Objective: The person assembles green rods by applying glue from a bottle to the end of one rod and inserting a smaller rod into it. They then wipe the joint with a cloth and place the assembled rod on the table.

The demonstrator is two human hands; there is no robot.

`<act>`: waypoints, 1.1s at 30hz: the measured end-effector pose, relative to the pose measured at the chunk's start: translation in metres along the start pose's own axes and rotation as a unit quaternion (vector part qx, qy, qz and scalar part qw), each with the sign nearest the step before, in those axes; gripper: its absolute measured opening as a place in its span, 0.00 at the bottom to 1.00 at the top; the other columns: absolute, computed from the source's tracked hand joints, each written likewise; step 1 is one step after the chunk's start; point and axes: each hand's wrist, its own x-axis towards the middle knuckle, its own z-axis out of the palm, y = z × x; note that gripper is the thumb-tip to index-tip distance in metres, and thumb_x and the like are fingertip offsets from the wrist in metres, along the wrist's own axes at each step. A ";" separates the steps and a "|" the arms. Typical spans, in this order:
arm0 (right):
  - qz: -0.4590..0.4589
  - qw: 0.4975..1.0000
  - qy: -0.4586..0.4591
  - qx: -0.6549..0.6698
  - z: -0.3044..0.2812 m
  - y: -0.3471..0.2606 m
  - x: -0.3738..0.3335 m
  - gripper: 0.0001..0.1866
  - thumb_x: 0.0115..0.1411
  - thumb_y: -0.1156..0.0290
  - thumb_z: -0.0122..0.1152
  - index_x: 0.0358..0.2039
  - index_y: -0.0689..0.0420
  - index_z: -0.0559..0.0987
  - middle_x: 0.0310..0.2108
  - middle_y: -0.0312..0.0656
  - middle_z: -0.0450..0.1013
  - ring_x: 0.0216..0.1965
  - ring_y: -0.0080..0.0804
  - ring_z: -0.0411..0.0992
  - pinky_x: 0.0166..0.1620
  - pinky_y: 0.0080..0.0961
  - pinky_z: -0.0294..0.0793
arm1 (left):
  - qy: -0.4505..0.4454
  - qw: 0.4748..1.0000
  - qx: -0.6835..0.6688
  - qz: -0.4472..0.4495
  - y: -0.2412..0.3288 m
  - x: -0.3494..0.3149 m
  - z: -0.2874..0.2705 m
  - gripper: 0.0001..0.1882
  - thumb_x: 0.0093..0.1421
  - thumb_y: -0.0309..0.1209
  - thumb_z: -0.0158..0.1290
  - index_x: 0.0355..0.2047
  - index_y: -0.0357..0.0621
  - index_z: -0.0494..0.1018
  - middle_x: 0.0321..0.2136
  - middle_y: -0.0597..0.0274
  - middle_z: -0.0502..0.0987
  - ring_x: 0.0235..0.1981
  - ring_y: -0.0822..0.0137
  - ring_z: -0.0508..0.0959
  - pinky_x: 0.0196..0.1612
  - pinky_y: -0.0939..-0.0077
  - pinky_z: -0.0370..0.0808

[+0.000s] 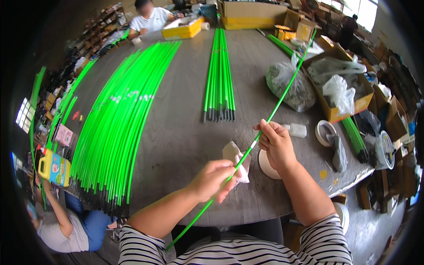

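A long thin green rod (286, 92) runs slantwise in front of me, from below the table edge at lower left up to the far right. My right hand (278, 145) is closed on it, thumb and fingers pinching just above a small white label (253, 144). Lower down, my left hand (212, 180) has its fingers bent around the same rod. A crumpled whitish cloth (232, 152) shows behind the rod beside my left fingertips; whether that hand also grips it, I cannot tell. Under my right wrist lies a pale round disc (267, 165), partly hidden.
A wide spread of green rods (117, 115) with black ends covers the table's left; a smaller bundle (219, 79) lies mid-table. At right are a filled plastic bag (289, 84), tape roll (326, 132), small bottle (297, 130) and carton (353, 99). A yellow jug (55, 168) and two co-workers are nearby.
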 end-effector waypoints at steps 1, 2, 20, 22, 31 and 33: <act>0.001 1.000 -0.002 0.018 0.003 -0.001 -0.003 0.13 0.57 0.64 0.52 0.26 0.63 0.74 0.11 0.24 0.53 0.15 0.12 0.49 0.19 0.13 0.49 | 0.009 1.000 -0.010 0.014 -0.003 -0.001 0.001 0.12 0.61 0.30 0.37 0.40 0.36 0.66 0.14 0.62 0.66 0.06 0.77 0.62 0.08 0.83 0.63; 0.000 1.000 0.001 0.017 0.005 -0.001 -0.005 0.14 0.57 0.64 0.52 0.26 0.63 0.74 0.11 0.24 0.53 0.15 0.12 0.49 0.19 0.13 0.49 | 0.022 0.999 -0.011 0.026 -0.003 -0.003 0.004 0.13 0.61 0.29 0.38 0.44 0.37 0.64 0.15 0.62 0.66 0.06 0.77 0.62 0.08 0.83 0.63; 0.105 0.993 -0.057 -0.007 0.024 0.011 -0.018 0.10 0.53 0.68 0.58 0.26 0.63 0.77 0.17 0.33 0.68 0.17 0.15 0.60 0.21 0.13 0.59 | 0.079 0.989 -0.094 0.078 -0.003 -0.011 0.005 0.19 0.61 0.25 0.40 0.53 0.45 0.60 0.12 0.74 0.58 0.10 0.84 0.53 0.11 0.89 0.51; 0.103 0.993 -0.049 -0.010 0.026 0.013 -0.019 0.09 0.52 0.68 0.59 0.26 0.62 0.77 0.18 0.33 0.68 0.17 0.15 0.61 0.21 0.13 0.60 | 0.081 0.989 -0.089 0.087 -0.004 -0.011 0.005 0.19 0.60 0.25 0.40 0.53 0.45 0.60 0.12 0.75 0.58 0.10 0.84 0.53 0.12 0.89 0.50; 0.117 0.992 -0.046 -0.013 0.028 0.015 -0.019 0.09 0.52 0.67 0.60 0.24 0.61 0.77 0.18 0.32 0.68 0.18 0.16 0.62 0.21 0.13 0.58 | 0.099 0.991 -0.076 0.056 -0.001 -0.012 0.005 0.19 0.61 0.25 0.40 0.54 0.46 0.60 0.12 0.76 0.57 0.10 0.84 0.53 0.12 0.89 0.51; 0.120 0.992 -0.049 -0.002 0.028 0.016 -0.019 0.09 0.52 0.67 0.60 0.23 0.60 0.77 0.18 0.32 0.68 0.18 0.16 0.61 0.21 0.13 0.58 | 0.098 0.991 -0.076 0.053 -0.001 -0.012 0.005 0.20 0.61 0.25 0.40 0.54 0.46 0.59 0.12 0.76 0.57 0.10 0.84 0.53 0.12 0.89 0.51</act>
